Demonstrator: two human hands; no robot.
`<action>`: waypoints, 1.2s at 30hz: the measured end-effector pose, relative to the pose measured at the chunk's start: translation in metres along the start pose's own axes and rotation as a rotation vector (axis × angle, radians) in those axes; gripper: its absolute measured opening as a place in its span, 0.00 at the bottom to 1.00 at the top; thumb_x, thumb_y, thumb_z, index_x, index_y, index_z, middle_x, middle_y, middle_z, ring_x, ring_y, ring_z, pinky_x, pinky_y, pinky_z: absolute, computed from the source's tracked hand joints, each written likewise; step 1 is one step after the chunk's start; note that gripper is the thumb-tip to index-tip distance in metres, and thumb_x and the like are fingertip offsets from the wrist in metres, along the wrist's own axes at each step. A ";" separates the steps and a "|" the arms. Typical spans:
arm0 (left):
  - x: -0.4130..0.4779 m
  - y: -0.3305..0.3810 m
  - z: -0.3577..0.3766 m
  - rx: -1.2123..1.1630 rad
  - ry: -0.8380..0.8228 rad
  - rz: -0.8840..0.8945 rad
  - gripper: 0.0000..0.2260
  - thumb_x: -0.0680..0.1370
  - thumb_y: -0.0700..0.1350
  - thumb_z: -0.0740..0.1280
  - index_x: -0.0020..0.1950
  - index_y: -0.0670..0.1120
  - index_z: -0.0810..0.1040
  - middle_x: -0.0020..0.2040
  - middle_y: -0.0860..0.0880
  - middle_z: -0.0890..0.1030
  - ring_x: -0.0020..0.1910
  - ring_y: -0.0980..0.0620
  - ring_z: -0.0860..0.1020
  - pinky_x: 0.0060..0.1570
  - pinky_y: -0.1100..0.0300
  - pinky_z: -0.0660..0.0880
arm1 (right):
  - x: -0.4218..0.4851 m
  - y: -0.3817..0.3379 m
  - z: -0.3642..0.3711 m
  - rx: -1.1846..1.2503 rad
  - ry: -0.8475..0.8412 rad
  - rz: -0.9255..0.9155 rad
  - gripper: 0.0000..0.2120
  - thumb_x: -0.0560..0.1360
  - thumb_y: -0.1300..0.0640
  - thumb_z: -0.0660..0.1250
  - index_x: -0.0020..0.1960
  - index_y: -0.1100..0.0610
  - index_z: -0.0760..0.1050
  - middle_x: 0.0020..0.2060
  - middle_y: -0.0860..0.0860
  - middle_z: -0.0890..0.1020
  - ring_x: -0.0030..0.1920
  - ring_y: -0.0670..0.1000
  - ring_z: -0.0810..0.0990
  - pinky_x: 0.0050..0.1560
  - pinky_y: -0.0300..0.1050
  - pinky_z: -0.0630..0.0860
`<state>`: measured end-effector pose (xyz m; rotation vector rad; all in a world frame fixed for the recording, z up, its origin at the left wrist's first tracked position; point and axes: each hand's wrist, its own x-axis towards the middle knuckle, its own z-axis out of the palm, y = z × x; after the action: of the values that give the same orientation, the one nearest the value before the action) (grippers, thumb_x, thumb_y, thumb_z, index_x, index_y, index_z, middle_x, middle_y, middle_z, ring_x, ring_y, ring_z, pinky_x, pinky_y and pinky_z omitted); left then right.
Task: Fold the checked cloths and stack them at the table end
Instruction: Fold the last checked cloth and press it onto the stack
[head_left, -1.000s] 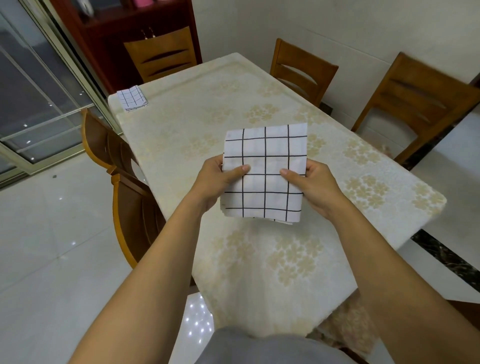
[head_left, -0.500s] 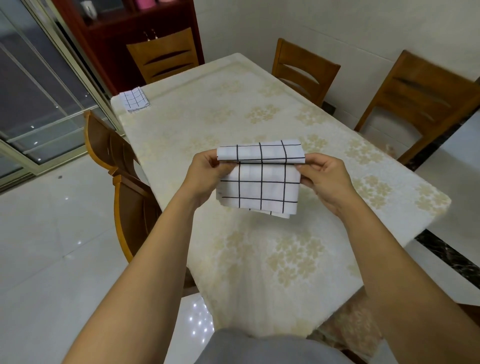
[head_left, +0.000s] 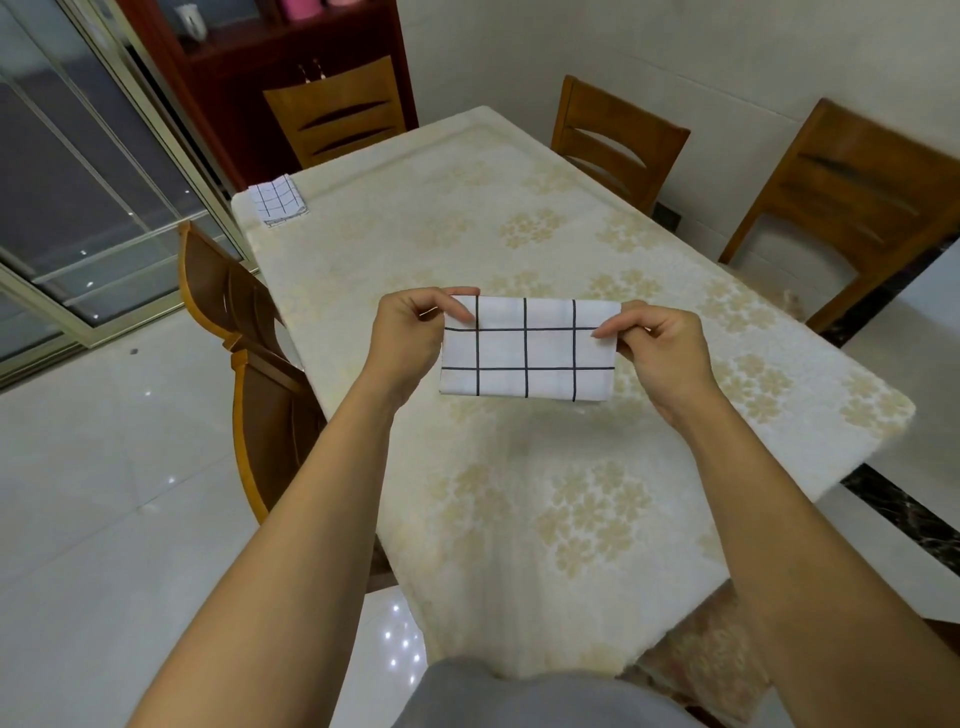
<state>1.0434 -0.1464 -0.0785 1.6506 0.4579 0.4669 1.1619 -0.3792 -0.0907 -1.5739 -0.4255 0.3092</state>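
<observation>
Checked cloth: The checked cloth (head_left: 527, 353) hung as a flat, wide band in the air above the middle of the bench, not touching it.
Left hand: The left hand (head_left: 410, 338) pinched the upper left corner between thumb and curled fingers.
Right hand: The right hand (head_left: 657, 348) was clamped the same way on the upper right corner.
Folded cloth: One folded cloth (head_left: 278, 200) lay at the far left corner of the bench (head_left: 519, 545), well apart from the hands and close to the edge.
Slip risk: With only the top corners held, I thought the layers could slide against each other and leave the edges uneven.
Sag risk: The lower edge hung free, so a loosened pinch might have let the fold drop open.
Stacking risk: The far pile sat so near the bench rim, by a chair (head_left: 337, 111), that a careless placement could have pushed it over.
Change in shape: A second earlier the cloth had been a taller, nearly square panel; it now stood about half that height.
Change in grip: The hands had held its side edges lower down, and had since gone to the top corners.
Unchanged: The folded cloth at the far corner lay where it had been.
</observation>
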 end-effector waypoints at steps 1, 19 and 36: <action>0.000 0.000 0.001 0.010 0.005 0.009 0.20 0.77 0.26 0.64 0.36 0.47 0.84 0.53 0.48 0.86 0.51 0.53 0.84 0.45 0.59 0.79 | 0.001 0.001 0.000 0.003 0.009 0.001 0.28 0.75 0.76 0.57 0.32 0.50 0.84 0.40 0.45 0.84 0.45 0.46 0.83 0.48 0.38 0.79; -0.004 0.010 0.039 0.246 -0.161 0.188 0.16 0.74 0.28 0.66 0.43 0.49 0.84 0.44 0.47 0.87 0.46 0.48 0.86 0.49 0.50 0.83 | 0.016 -0.015 0.025 -0.627 -0.340 -0.153 0.10 0.74 0.47 0.73 0.54 0.49 0.83 0.46 0.42 0.84 0.48 0.37 0.80 0.51 0.34 0.74; 0.001 -0.002 0.050 0.314 -0.045 -0.004 0.04 0.78 0.46 0.72 0.43 0.49 0.81 0.42 0.54 0.84 0.43 0.59 0.81 0.46 0.65 0.75 | 0.035 0.011 0.012 -0.566 -0.376 -0.074 0.06 0.76 0.48 0.71 0.45 0.49 0.83 0.38 0.44 0.84 0.42 0.40 0.81 0.41 0.38 0.75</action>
<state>1.0711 -0.1872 -0.0864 1.9575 0.5200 0.3667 1.1886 -0.3526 -0.1004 -2.0486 -0.9209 0.4574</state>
